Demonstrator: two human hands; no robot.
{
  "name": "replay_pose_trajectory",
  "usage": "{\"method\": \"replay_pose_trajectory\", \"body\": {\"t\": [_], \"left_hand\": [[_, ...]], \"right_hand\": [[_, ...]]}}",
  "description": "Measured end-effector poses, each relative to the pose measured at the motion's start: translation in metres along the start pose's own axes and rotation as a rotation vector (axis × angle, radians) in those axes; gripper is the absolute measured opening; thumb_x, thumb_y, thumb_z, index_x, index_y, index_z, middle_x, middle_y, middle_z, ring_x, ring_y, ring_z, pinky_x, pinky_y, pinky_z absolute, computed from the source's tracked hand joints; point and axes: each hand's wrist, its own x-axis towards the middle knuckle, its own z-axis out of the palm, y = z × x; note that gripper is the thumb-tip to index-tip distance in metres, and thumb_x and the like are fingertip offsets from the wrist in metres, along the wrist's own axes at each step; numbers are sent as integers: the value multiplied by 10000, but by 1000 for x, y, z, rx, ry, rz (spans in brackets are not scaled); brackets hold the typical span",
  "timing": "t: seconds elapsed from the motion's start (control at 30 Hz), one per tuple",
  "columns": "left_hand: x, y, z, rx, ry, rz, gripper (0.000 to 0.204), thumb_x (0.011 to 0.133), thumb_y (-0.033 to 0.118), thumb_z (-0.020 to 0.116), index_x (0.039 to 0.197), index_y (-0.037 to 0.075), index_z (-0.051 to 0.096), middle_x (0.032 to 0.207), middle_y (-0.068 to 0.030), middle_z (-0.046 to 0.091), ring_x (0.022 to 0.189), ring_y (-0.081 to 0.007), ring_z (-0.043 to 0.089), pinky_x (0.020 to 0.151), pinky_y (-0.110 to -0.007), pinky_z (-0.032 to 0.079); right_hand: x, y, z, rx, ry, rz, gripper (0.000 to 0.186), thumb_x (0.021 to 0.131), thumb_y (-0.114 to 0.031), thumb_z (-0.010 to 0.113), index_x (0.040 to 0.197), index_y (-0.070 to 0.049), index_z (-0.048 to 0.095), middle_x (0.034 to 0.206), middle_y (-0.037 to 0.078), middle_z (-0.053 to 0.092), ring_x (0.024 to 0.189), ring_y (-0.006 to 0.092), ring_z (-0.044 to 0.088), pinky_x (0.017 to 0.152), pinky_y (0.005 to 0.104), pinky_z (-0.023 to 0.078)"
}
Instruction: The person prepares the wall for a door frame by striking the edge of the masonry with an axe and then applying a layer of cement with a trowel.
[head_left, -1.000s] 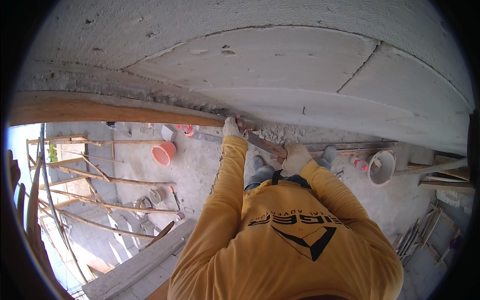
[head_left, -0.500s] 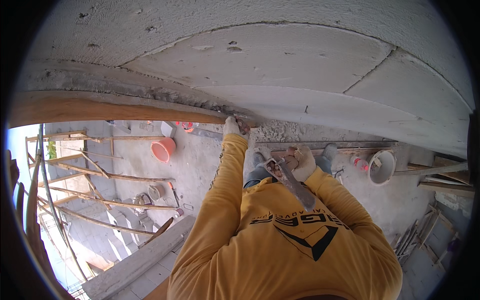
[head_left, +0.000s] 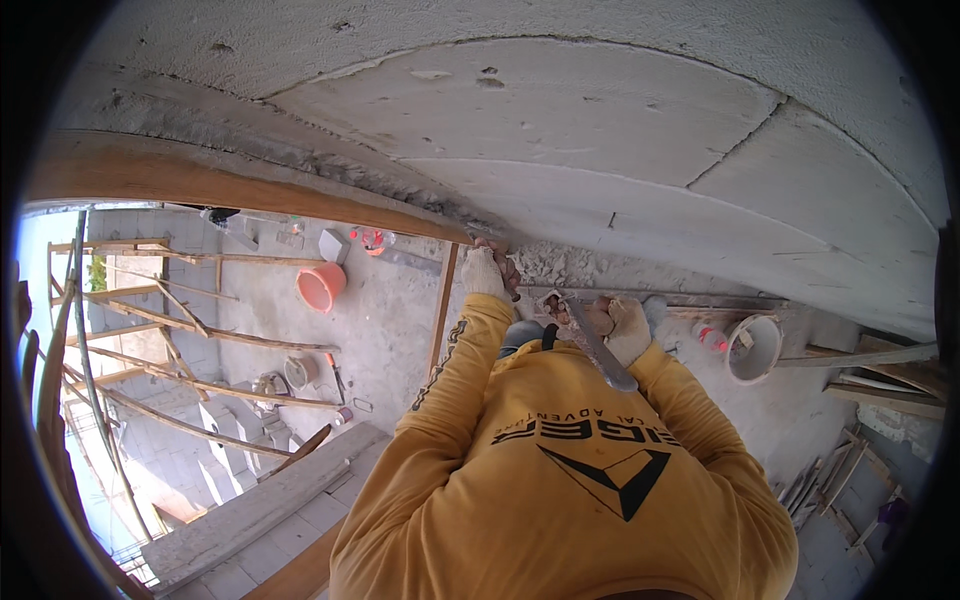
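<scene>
My left hand (head_left: 487, 272), in a whitish glove with bare fingertips, is beside the lower end of a long wooden beam (head_left: 250, 190) along the wall. Its fingers are curled; what they hold, if anything, I cannot make out. My right hand (head_left: 618, 325), gloved the same way, is closed around a long, flat, grey-bladed tool (head_left: 598, 352) crusted with mortar. The blade slants back toward my yellow shirt, and its exact kind is unclear. In front of both hands rises a pale block wall (head_left: 590, 120), with rough mortar along the beam.
Crumbled mortar (head_left: 570, 265) lies at the wall's foot. To the right are a pale bucket (head_left: 752, 350) and a bottle (head_left: 710, 337). To the left stand an orange bucket (head_left: 320, 287), timber scaffold poles (head_left: 220, 340) and stacked blocks (head_left: 230, 440). A narrow wooden upright (head_left: 443, 310) is beside my left forearm.
My left hand has come slightly back and right from the beam's end, uncovering a wooden upright. My right hand has shifted slightly right, with the tool still in it. The view has tilted a little.
</scene>
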Motion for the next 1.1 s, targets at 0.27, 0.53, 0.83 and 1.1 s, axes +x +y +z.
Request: {"method": "replay_pose_trajectory", "body": {"t": [0.27,0.53,0.83,1.1], "left_hand": [[4,7,-25,-35,20,5,322,1012,405,480,875,136,593,535,-36,497,395,-194,420,374,-335,363],[20,10,-51,-29,-184,1,313,1007,413,481,930,142,619,569,-45,537,426,-212,444,402,-348,375],[25,10,-68,22,32,31,286,982,420,512,973,155,621,609,-51,559,457,-217,456,400,-343,361],[45,15,-60,-165,-365,12,221,986,359,513,995,156,599,654,-68,589,510,-225,479,466,-358,414]], "right_hand": [[5,-20,5,277,-6,122,207,770,-248,639,913,-111,698,762,130,630,679,361,601,644,442,498],[8,0,48,-509,-209,112,261,802,-251,627,870,1,639,812,175,675,735,352,643,633,425,506],[1,-5,66,-409,-219,271,397,770,-320,628,965,25,661,884,225,679,845,360,651,752,435,520],[7,12,67,-456,-263,63,367,800,-277,618,983,40,638,889,227,670,845,381,647,750,403,524]]}}
